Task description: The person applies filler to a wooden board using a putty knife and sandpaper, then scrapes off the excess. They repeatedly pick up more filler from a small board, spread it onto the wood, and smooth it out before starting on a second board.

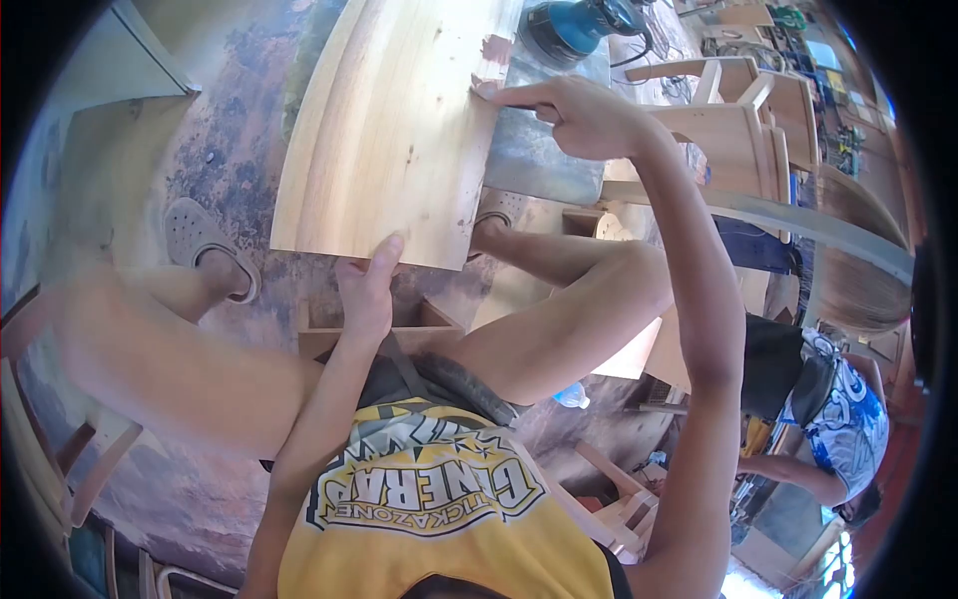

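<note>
1. Left hand [367, 290]: clasped on near edge of wooden board [389, 130], thumb on top.
2. Right hand [579, 115]: fingers curled, index tip pressed against right edge of board; grip on any item cannot be told.
3. Board: flat, in front of bare knees, above open wooden box [424, 321].
4. Beyond board: blue sander [574, 28] on grey slab [539, 150].
5. Right of slab: unfinished wooden chair [743, 120]; farther right, another person [838, 424].

My left hand [367, 290] is near, thumb up, closed in a pinch. My right arm is extended far, right hand [584, 118] curled, forefinger pointing left.
</note>
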`<state>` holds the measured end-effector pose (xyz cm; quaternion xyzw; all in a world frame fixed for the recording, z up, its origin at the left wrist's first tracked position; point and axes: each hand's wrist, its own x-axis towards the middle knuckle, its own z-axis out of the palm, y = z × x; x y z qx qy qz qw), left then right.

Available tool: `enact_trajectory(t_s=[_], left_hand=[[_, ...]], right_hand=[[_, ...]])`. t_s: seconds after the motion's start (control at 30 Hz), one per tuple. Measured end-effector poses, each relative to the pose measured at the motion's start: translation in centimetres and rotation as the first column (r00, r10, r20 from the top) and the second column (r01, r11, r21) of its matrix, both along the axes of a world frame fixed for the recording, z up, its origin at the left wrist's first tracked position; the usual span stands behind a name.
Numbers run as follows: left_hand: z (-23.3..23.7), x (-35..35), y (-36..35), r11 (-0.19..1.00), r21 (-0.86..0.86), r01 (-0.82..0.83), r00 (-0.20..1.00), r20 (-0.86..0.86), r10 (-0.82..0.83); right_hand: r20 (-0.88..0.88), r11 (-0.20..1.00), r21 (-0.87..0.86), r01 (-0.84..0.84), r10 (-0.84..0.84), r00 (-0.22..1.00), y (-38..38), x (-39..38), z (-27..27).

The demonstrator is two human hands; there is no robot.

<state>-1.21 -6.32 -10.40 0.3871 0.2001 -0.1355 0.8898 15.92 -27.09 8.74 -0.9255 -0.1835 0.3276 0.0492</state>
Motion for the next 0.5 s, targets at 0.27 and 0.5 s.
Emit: enact_trajectory(t_s=[0.27, 0.5], left_hand=[[0.3, 0.6, -0.4, 0.999, -0.003, -0.051, 0.998, 0.024, 0.051], [0.2, 0.6, -0.4, 0.999, 0.032, -0.016, 0.999, 0.039, 0.015]], right_hand=[[0.065, 0.973, 0.231, -0.029, 0.014, 0.998, -2.4, 4.1, -1.4], [-0.081, 0.998, 0.059, -0.020, 0.025, 0.996, -0.5, 2.2, -0.1]])
